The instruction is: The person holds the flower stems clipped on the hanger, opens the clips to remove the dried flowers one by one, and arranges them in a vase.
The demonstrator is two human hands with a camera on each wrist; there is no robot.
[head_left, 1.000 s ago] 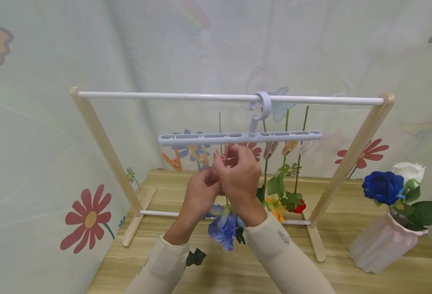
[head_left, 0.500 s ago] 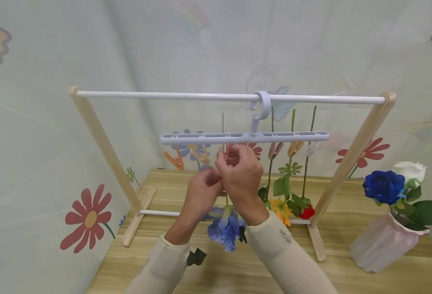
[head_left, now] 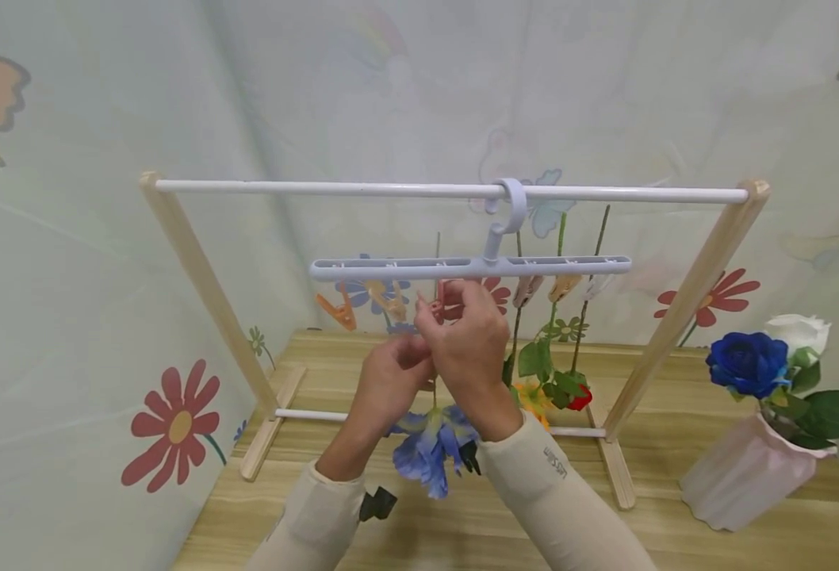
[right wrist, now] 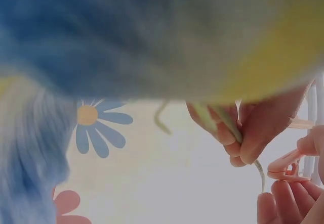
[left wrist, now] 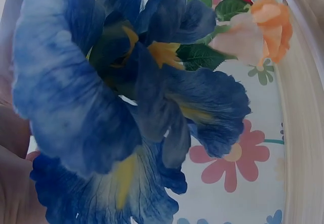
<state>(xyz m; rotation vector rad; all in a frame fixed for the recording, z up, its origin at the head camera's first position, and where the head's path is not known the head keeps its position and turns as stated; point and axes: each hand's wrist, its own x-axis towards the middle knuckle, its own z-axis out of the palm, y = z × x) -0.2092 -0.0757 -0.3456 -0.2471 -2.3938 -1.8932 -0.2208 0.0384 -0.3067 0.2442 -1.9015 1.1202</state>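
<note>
Clothespins (head_left: 337,311), orange then beige, hang at the left of a pale blue clip hanger (head_left: 405,271), which is hooked over the white rod (head_left: 284,187) of a wooden-legged rack. Next, the left hand (head_left: 393,373) has its grip closed, thumb against fingers, on the stem of a blue iris (head_left: 430,452); the blossom hangs head down above the worktop (head_left: 434,547), the stem rising behind the hanger. Just above and to the right, the right hand (head_left: 468,333) pinches a pink clip (right wrist: 289,167); whether its jaws hold the stem cannot be told. Farther right, a yellow flower (head_left: 532,400) and a red flower (head_left: 579,397) hang clipped, heads down. At far right, a fluted vase (head_left: 751,480) holds a blue rose (head_left: 745,364) and a white rose (head_left: 798,331).
</note>
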